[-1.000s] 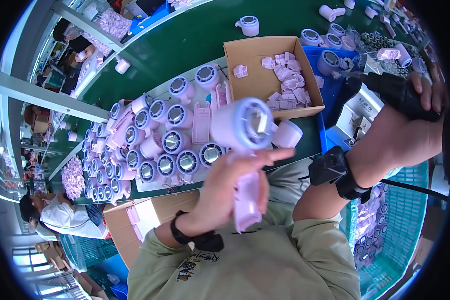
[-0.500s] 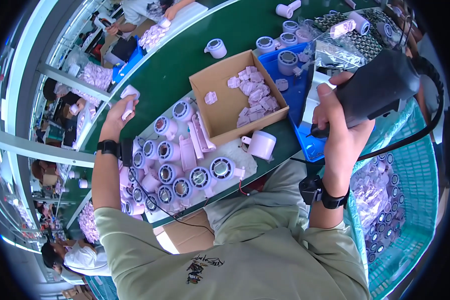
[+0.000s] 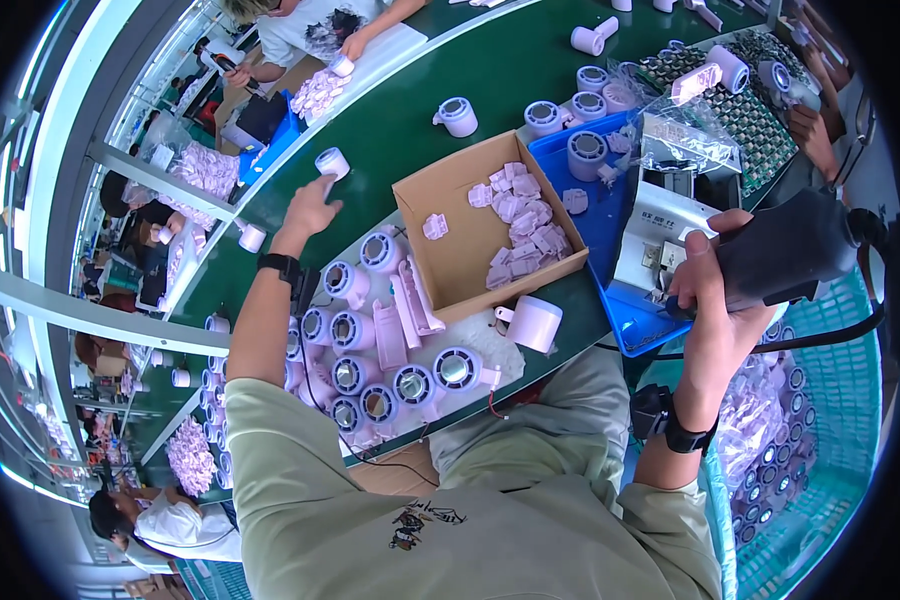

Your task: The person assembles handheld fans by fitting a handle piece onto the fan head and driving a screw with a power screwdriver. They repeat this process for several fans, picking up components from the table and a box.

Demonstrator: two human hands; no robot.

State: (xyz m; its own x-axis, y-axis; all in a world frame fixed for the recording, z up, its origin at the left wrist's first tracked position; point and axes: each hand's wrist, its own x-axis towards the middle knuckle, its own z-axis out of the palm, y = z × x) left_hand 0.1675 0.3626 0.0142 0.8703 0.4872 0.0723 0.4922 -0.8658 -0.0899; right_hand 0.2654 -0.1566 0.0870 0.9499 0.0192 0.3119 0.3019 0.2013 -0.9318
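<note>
My left hand (image 3: 310, 212) reaches over the green work surface with thumb and fingers apart. Its fingertips are at the near end of a pale pink round-headed housing (image 3: 332, 163); whether they touch it I cannot tell. On the right, my right hand (image 3: 715, 300) grips a black corded electric screwdriver (image 3: 785, 250) above the blue tray (image 3: 598, 230). A silver box-shaped device (image 3: 660, 240) sits in that tray, beside the tool's front end. Between my hands, a cardboard box (image 3: 440, 275) holds small pink plastic pieces (image 3: 525, 210).
Several pink fan-like housings (image 3: 350, 330) crowd the near left board, with a cup-like pink part (image 3: 532, 325) beside them. Green circuit boards (image 3: 710, 110) lie at far right. A teal basket (image 3: 840, 400) of parts stands at my right. Co-workers' hands (image 3: 358, 42) show across the surface.
My left hand has moved right, and the pink housing it held now appears on the green surface by its fingertips. My right hand still holds the screwdriver. The whole view has shifted slightly.
</note>
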